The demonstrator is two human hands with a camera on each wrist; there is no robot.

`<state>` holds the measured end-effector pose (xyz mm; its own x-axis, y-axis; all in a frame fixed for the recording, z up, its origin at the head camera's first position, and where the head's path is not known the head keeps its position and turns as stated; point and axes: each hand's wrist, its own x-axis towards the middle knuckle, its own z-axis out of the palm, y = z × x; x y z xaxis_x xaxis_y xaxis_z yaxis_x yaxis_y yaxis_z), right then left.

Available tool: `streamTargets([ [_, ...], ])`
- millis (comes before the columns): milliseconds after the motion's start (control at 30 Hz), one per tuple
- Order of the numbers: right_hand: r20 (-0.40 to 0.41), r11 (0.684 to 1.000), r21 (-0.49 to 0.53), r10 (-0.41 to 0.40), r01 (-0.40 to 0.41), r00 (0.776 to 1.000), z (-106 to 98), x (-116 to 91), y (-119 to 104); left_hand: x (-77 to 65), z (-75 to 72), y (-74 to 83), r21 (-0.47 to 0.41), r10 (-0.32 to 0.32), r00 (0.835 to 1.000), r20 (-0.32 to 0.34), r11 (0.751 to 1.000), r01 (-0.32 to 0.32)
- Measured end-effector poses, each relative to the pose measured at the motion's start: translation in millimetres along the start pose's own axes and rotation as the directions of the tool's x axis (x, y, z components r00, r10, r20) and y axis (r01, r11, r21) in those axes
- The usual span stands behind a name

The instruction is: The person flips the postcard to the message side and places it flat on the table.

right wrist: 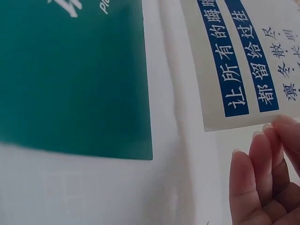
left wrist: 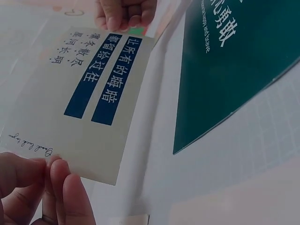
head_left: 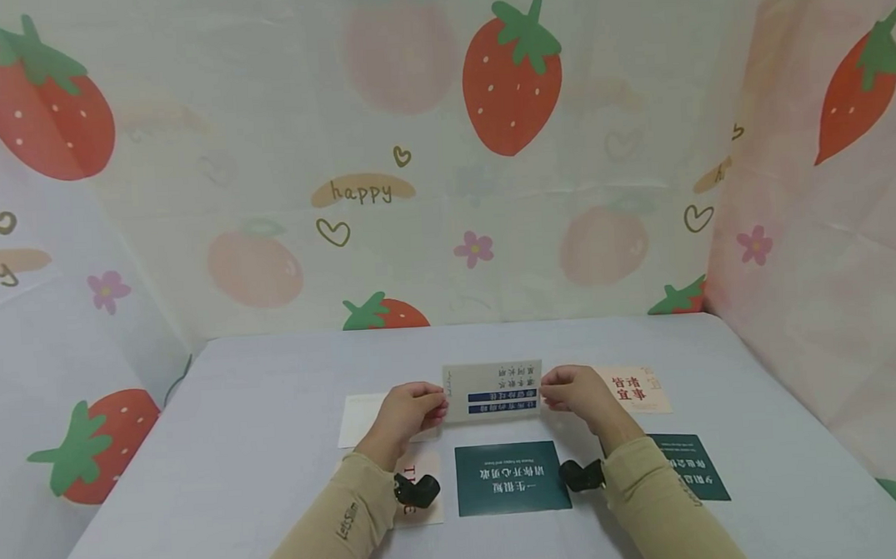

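A pale postcard (head_left: pixel 492 382) with two dark blue bands of white characters is held up between both hands, its print upside down in the head view. My left hand (head_left: pixel 405 413) pinches one short edge between thumb and fingers, beside the handwritten line on the card (left wrist: pixel 89 150). At the opposite short edge, my right hand (head_left: pixel 582 394) pinches the card (right wrist: pixel 206 93) near the blue bands. Below it on the table lies a dark green postcard (head_left: pixel 512 477) with white characters, touched by neither hand.
A white card (head_left: pixel 360 417) and a cream card with red letters (head_left: pixel 427 497) lie partly under the left arm. To the right are a cream card with red characters (head_left: pixel 636 388) and another green card (head_left: pixel 692 465). Printed curtains (head_left: pixel 432 263) surround the white table (head_left: pixel 223 456).
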<state>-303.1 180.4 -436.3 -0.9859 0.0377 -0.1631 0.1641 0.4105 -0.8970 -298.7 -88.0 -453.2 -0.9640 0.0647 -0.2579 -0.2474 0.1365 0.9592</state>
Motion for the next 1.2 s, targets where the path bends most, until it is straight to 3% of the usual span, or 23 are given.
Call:
streamTargets([
  [633,0.047,0.994,0.111,0.017,-0.022,0.999,1.1,1.7,2.3,-1.9,2.2,1.4,-0.056,-0.017,1.000,-0.014,0.998,0.016],
  [1200,0.058,0.992,0.121,-0.048,0.040,0.997,-0.7,3.3,6.8,-1.2,2.8,1.3,-0.049,-0.006,1.000,0.001,0.999,0.006],
])
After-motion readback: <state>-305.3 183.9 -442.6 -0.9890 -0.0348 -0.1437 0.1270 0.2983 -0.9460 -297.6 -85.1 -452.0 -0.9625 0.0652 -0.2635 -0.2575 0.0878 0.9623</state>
